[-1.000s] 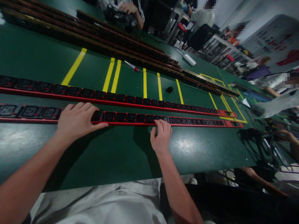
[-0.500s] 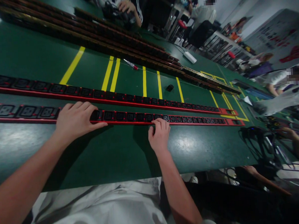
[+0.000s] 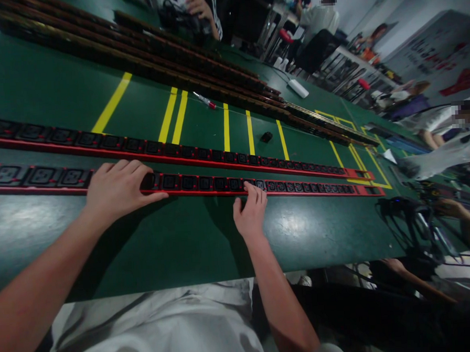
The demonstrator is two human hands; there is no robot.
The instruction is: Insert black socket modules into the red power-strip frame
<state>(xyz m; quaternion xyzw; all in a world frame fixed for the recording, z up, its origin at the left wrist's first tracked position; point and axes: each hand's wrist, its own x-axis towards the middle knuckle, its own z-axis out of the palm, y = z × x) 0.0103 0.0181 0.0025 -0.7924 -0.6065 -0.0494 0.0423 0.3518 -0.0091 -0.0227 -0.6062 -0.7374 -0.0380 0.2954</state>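
Two long red power strips with rows of black sockets lie side by side on the green table. My left hand (image 3: 118, 188) is closed over the near power strip (image 3: 199, 183), fingers across its top and thumb along its front edge. Farther right, my right hand (image 3: 251, 209) rests its fingertips on the same strip beside a lighter grey socket; its thumb stands apart, off the strip. Just behind lies the far power strip (image 3: 162, 148), touched by neither hand. Sockets beneath my left hand are hidden.
Long dark metal rails (image 3: 142, 55) run along the back of the table. A pen (image 3: 205, 100) and a small black part (image 3: 266, 137) lie among yellow tape lines. Black cables (image 3: 405, 219) sit at the right, near another person's hand (image 3: 451, 206). Other people sit beyond.
The fingers of my right hand have shifted slightly on the near strip, and its thumb has come away from the strip's edge. My left hand stays in place.
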